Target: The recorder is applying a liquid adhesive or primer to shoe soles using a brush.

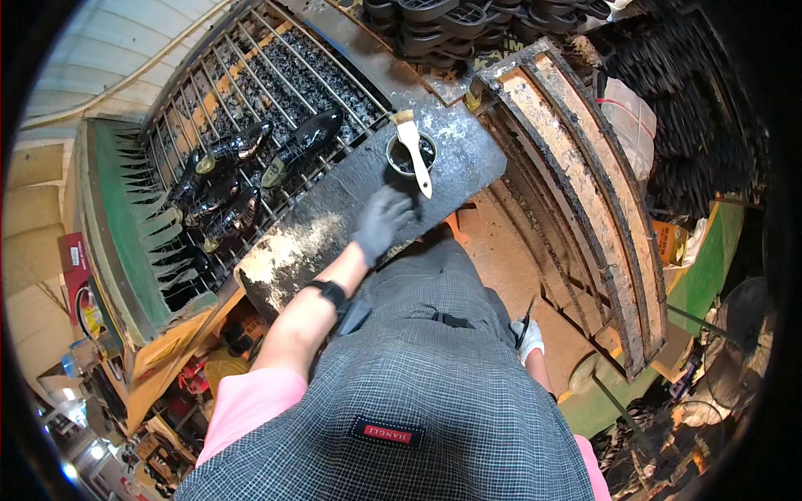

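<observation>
My left hand [384, 224], in a grey glove, reaches low over a dark, stained board [317, 219]. Its fingers look stretched out and slightly blurred, with nothing seen in them. Just beyond them stands a small round tin [428, 149] of dark liquid. A white-handled brush [411, 152] lies across the tin's rim, bristles pointing away from me. Beside my right hip, my right hand [530, 336], in a pale glove, closes on a thin dark piece [525, 319], seen edge-on; it may be a shoe sole. My body hides part of that hand.
Several glossy black shoes [302, 149] rest on a barred metal rack [242, 75] at left, near a fringed green frame [125, 217]. Long wooden racks [576, 184] curve down the right side. Black soles [451, 25] are heaped behind; more dark pieces [693, 108] stack at far right.
</observation>
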`<state>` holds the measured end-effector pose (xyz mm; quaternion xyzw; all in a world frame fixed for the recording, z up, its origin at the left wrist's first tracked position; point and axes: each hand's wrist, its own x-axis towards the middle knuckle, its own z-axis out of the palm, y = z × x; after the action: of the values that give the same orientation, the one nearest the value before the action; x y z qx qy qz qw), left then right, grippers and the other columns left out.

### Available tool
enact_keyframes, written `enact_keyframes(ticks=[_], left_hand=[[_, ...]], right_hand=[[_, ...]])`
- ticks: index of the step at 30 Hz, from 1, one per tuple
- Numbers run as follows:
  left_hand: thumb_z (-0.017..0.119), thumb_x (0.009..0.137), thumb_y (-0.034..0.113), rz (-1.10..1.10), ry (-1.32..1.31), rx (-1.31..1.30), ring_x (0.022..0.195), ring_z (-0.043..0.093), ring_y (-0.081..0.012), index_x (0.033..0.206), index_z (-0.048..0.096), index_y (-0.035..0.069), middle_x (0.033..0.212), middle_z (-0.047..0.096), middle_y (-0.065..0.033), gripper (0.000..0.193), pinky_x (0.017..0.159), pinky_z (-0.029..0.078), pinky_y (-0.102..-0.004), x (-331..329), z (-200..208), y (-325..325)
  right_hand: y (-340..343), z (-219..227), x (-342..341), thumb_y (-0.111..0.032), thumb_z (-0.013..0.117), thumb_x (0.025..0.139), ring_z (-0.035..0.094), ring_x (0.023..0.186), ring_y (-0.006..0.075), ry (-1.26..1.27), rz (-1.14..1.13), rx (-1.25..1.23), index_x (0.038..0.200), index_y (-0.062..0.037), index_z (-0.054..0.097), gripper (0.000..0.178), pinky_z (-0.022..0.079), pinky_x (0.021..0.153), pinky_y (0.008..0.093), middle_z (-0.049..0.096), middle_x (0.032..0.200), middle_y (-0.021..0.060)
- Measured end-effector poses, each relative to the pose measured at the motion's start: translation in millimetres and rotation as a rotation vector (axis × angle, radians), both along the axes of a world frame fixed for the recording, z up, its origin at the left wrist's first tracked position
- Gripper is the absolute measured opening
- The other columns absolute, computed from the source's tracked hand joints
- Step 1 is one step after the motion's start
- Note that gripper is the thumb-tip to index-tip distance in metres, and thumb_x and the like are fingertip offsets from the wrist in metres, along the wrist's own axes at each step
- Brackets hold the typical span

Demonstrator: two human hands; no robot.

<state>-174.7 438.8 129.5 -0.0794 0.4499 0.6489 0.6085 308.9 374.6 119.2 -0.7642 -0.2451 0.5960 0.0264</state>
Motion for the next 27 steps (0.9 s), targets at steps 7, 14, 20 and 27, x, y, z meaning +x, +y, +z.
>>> enact_keyframes(ticks=[7,14,20,27], left_hand=[[0.060,0.100,0.032,-1.566,0.924,0.307,0.127,0.058,-0.0211,0.132,0.063,0.010,0.134,0.064,-0.0070,0.038,0.108,0.046,-0.0366,36.1,58.7,23.1],[0.077,0.083,0.035,-0.488,1.756,-0.301,0.140,0.046,-0.0355,0.152,0.044,0.010,0.151,0.049,-0.0202,0.080,0.120,0.034,-0.0438,-176.3,95.9,-31.2],[0.089,0.067,0.042,-0.954,1.728,-0.361,0.140,0.045,-0.0413,0.161,0.024,0.018,0.156,0.041,-0.0232,0.117,0.115,0.041,-0.0448,-279.4,44.7,-13.8],[0.089,0.071,0.029,-0.874,1.234,-0.229,0.111,0.067,-0.0276,0.142,0.051,0.010,0.124,0.068,-0.0134,0.083,0.097,0.053,-0.0402,-299.7,18.0,8.3]], right_hand=[[17.3,31.1,-23.2,-0.012,0.069,0.093,0.062,0.076,0.0169,-0.039,0.054,0.120,0.115,-0.0060,0.058,0.026,0.051,0.070,0.0305,0.063,0.088,0.0060],[59.0,115.1,-113.3,-0.008,0.058,0.097,0.049,0.045,0.0147,0.028,-0.036,0.274,0.115,-0.0110,0.054,0.019,0.039,0.038,0.0286,0.057,0.067,0.0048],[73.9,206.9,-240.2,-0.008,0.058,0.095,0.052,0.049,0.0128,0.134,0.183,0.500,0.114,-0.0067,0.053,0.020,0.043,0.043,0.0258,0.057,0.069,0.0050],[23.3,234.9,-292.8,-0.008,0.070,0.086,0.059,0.060,0.0116,-0.004,0.452,0.518,0.113,-0.0016,0.057,0.030,0.048,0.055,0.0267,0.062,0.073,0.0045]])
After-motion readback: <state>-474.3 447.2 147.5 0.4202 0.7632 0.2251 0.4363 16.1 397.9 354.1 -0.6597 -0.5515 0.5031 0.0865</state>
